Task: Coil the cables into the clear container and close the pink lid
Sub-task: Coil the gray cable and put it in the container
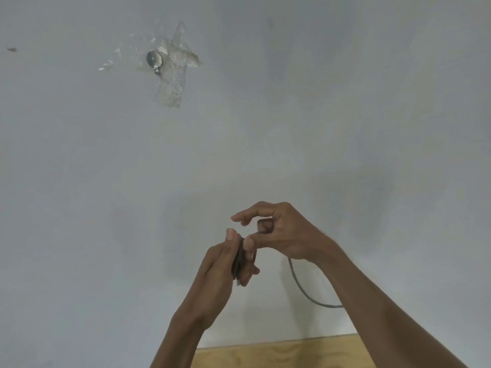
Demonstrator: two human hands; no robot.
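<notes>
Both hands are up in front of the grey wall [265,128]. The left hand [225,264] grips a dark coiled bundle of cable [238,261], the right hand [276,232] pinches it too, and a thin grey strand droops below the right wrist.

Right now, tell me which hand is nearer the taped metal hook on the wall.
Left. The left hand sits below the hook, gripping the coiled cable; the right hand is farther right.
</notes>
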